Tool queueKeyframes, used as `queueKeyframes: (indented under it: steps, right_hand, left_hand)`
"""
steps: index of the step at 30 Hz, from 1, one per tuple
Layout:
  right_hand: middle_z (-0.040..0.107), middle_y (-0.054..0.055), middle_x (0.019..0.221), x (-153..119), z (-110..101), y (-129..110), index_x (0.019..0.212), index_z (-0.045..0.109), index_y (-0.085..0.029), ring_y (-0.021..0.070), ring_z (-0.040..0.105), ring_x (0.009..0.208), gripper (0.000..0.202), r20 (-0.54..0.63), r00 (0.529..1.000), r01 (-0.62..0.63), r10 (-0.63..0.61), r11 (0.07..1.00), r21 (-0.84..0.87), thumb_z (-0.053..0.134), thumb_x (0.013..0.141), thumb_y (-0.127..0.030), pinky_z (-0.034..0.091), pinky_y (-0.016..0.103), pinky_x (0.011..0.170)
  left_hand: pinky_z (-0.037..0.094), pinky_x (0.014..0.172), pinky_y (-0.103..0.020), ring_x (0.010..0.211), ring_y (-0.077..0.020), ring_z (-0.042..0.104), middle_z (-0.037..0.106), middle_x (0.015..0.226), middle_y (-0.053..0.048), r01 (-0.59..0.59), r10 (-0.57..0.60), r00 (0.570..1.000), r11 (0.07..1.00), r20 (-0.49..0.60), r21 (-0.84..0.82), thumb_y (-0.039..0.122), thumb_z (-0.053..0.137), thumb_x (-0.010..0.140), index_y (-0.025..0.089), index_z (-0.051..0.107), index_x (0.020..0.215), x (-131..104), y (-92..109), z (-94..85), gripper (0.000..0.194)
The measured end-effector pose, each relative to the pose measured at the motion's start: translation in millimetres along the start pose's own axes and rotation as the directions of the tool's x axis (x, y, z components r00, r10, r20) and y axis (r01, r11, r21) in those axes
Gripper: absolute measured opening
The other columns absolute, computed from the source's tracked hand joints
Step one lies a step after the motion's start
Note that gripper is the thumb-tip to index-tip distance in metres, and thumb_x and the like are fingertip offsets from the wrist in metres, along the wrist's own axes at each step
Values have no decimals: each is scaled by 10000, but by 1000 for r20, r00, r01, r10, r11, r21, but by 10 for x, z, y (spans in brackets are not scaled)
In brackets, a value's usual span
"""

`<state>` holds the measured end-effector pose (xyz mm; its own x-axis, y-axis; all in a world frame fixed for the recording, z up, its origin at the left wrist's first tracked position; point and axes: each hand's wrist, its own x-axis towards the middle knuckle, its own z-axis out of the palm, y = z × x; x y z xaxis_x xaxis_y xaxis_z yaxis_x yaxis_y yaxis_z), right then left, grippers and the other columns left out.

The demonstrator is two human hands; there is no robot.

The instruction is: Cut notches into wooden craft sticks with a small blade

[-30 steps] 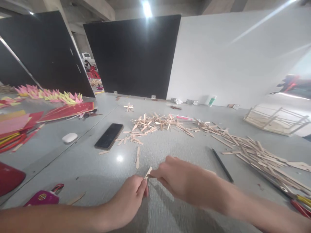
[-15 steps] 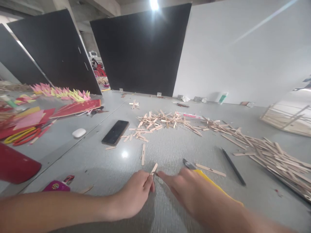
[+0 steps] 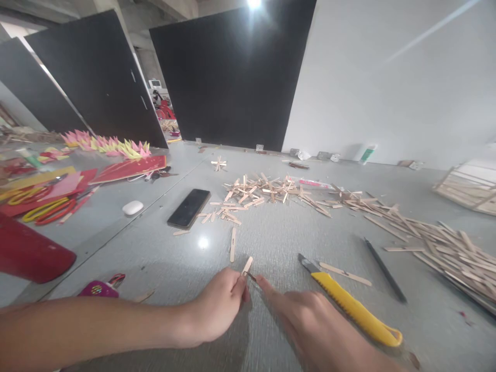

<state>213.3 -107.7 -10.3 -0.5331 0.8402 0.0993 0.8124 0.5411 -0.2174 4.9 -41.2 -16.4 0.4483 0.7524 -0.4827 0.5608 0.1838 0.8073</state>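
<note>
Left hand (image 3: 220,306) around wooden stick (image 3: 247,264)

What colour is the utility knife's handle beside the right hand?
Yellow: the long, ridged utility-knife handle, in the head view.

Left hand (image 3: 220,302) curled; right hand (image 3: 308,315) palm-down, index finger (image 3: 268,289) extended

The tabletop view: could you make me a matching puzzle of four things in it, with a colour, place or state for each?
1. Left hand
2. Cutter knife
3. Phone
4. Small container

A. Black screen facing up
B. Green and white, near the white panel
C. Pinching a wooden stick
D. Yellow handle

Pairs: 1-C, 2-D, 3-A, 4-B
</note>
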Motion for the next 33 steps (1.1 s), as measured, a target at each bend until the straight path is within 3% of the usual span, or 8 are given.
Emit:
queueKeyframes:
  steps: [5, 8, 12, 18, 23, 27, 33]
  right_hand:
    - [655, 9, 739, 378, -498, 237, 1302, 689, -273, 155, 611, 686, 467, 99, 989, 109, -111, 994, 17, 535, 916, -59, 409, 256, 597]
    - [596, -15, 690, 483, -569, 385, 1288, 695, -311, 141, 597, 669, 420, 131, 983, 127, -130, 991, 32, 458, 1004, -113, 399, 243, 596]
    - [599, -41, 705, 281, -374, 430, 1494, 504, -283, 99, 533, 527, 640, 162, 982, 96, -101, 995, 38, 398, 937, 13, 358, 224, 510]
    - [684, 22, 806, -64, -22, 245, 1574, 309, -62, 155, 622, 567, 849, 168, 984, 73, -61, 995, -66, 377, 739, 79, 387, 306, 503]
    - [703, 0, 799, -118, 107, 202, 1572, 342, -133, 150, 653, 593, 869, 71, 997, 46, -41, 997, -69, 381, 728, 75, 448, 290, 541]
    - [701, 29, 815, -158, 210, 194, 1587, 263, -75, 163, 664, 586, 894, 54, 997, 63, -59, 996, -70, 337, 710, 83, 476, 292, 530]
    - [692, 36, 797, -185, 307, 222, 1609, 166, -76, 172, 656, 555, 874, 58, 995, 84, -78, 991, -100, 298, 758, 77, 489, 293, 520]
  left_hand:
    - [264, 488, -263, 490, -123, 289, 337, 588, 95, 69, -67, 997, 997, 37, -46, 430, 292, 1069, 220, 471, 862, -38, 6, -42, 344]
    - [256, 474, -258, 482, -117, 275, 330, 571, 106, 110, -105, 992, 990, 72, -82, 366, 248, 1095, 217, 467, 897, -55, 21, -66, 331]
    - [204, 458, -267, 463, -113, 230, 304, 520, 120, 162, -149, 982, 980, 118, -114, 318, 201, 1113, 217, 460, 889, -63, 94, -76, 358]
    - [182, 459, -276, 465, -109, 223, 287, 519, 121, 202, -180, 974, 965, 139, -166, 262, 220, 1110, 219, 455, 895, -44, 167, -74, 321]
    - [180, 461, -269, 457, -102, 223, 268, 531, 125, 217, -187, 970, 953, 153, -213, 314, 237, 1117, 219, 443, 896, -49, 142, -72, 316]
    - [170, 459, -274, 452, -101, 193, 253, 506, 133, 200, -165, 974, 947, 154, -252, 339, 153, 1121, 225, 422, 886, -44, 102, -51, 374]
    - [145, 454, -281, 453, -95, 177, 255, 483, 143, 178, -144, 979, 946, 142, -271, 332, 172, 1122, 226, 425, 875, -48, 72, -31, 370]
